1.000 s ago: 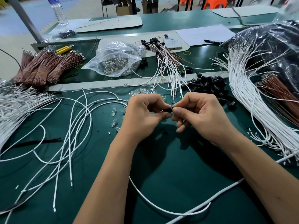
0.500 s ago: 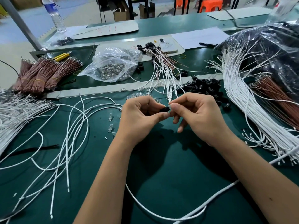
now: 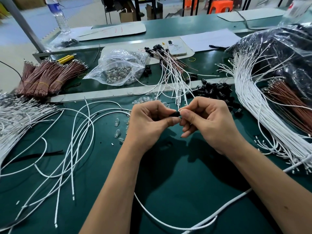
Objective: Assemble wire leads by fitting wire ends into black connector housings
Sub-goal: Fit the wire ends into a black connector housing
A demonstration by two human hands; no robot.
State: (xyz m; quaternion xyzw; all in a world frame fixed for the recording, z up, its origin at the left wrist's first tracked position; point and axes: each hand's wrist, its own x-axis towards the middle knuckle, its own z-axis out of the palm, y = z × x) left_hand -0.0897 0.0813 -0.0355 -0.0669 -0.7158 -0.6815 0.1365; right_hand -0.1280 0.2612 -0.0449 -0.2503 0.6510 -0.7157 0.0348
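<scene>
Our left hand [image 3: 148,122] grips a black connector housing [image 3: 174,114]; our right hand [image 3: 207,122] pinches a white wire end [image 3: 179,110] against it. Loose housings [image 3: 214,92] and white wires [image 3: 79,141] crowd the worktop [image 3: 168,183].

bench [image 3: 168,191] dark green | loose wires [image 3: 76,141] white | banded wire bundles [image 3: 47,76] reddish-brown (yellow bands) | connector housings [image 3: 216,91] black | bag of small parts [image 3: 118,70] clear, contents seemingly silvery | stools [image 3: 221,5] orange | sheet of paper [image 3: 211,38] white
</scene>
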